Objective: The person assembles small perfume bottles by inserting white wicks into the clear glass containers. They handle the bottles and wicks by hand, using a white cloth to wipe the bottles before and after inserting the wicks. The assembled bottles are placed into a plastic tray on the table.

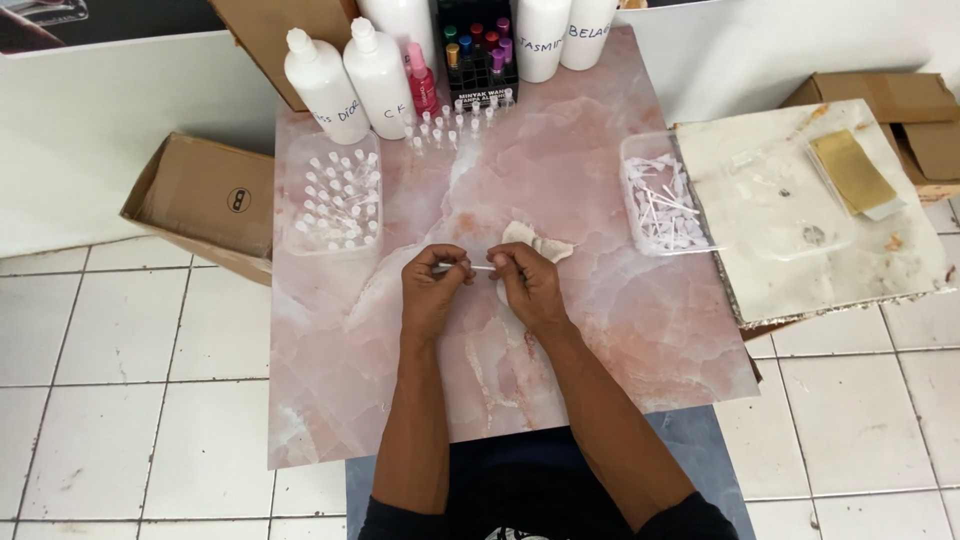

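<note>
I get a bright, even daylight view with no hard shadows; only a soft, faint shade sits under my hands [480, 290] at the centre. The pink marble slab [560, 180] shows mild sheen toward the upper middle. Focus is fair, though small items look soft. Straight tile lines bow slightly near the frame's edges.

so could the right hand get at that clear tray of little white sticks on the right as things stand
Probably yes. The right hand is at the slab's middle, and the clear tray sits open-topped up and to its right with bare pink slab between. Both hands are pinching a thin stick, though.
</note>
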